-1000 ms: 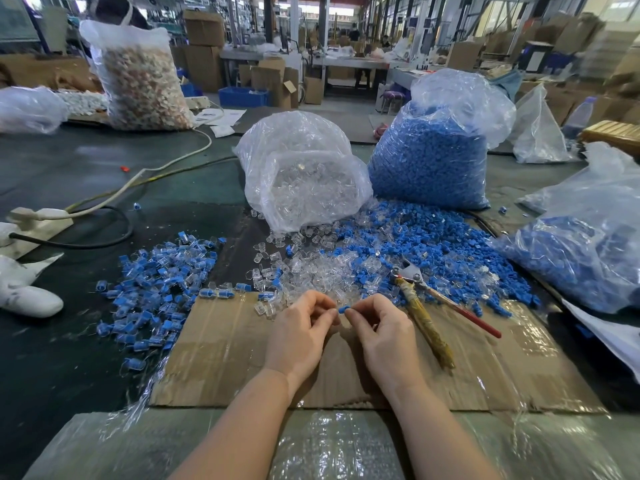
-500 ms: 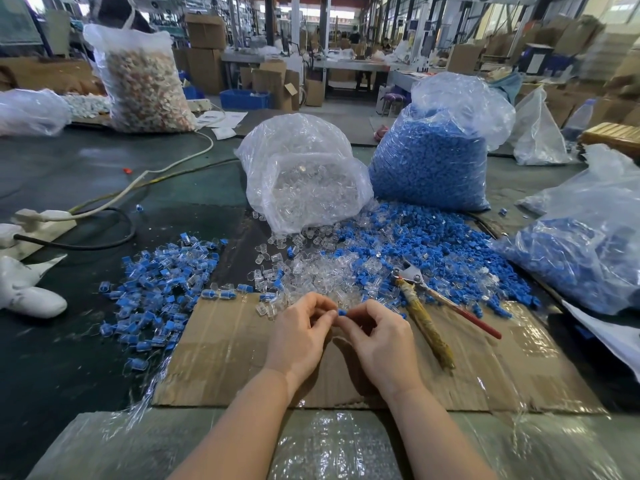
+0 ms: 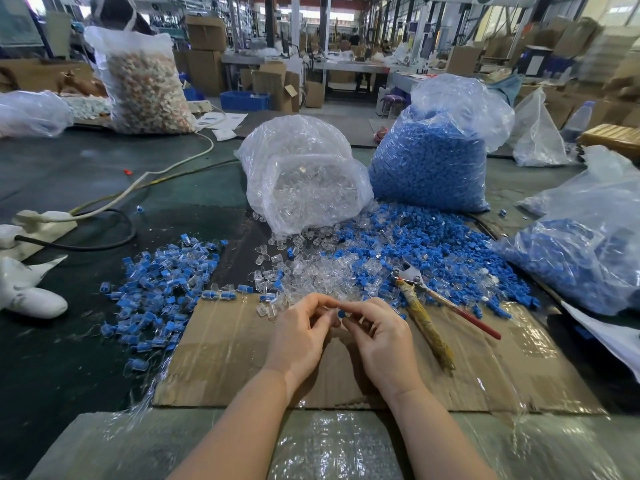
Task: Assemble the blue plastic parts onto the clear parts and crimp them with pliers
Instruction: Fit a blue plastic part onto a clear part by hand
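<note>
My left hand (image 3: 299, 336) and my right hand (image 3: 379, 336) meet fingertip to fingertip over the cardboard sheet (image 3: 221, 362). A small blue plastic part (image 3: 341, 313) shows between them, pinched by my right fingers; my left fingers pinch something small against it, mostly hidden, apparently a clear part. Loose clear parts (image 3: 311, 271) and loose blue parts (image 3: 433, 251) lie heaped just beyond my hands. Pliers (image 3: 427, 306) with one red handle and one wrapped handle lie on the cardboard to the right of my right hand.
A pile of joined blue-and-clear pieces (image 3: 162, 289) lies at the left. Behind stand a bag of clear parts (image 3: 304, 174) and a bag of blue parts (image 3: 433, 157); another bag of blue parts (image 3: 581, 251) sits right. A power strip with cables (image 3: 41, 220) lies far left.
My hands have stayed together at the same spot; the fingertips shifted slightly and the blue part shows a little more between them.
</note>
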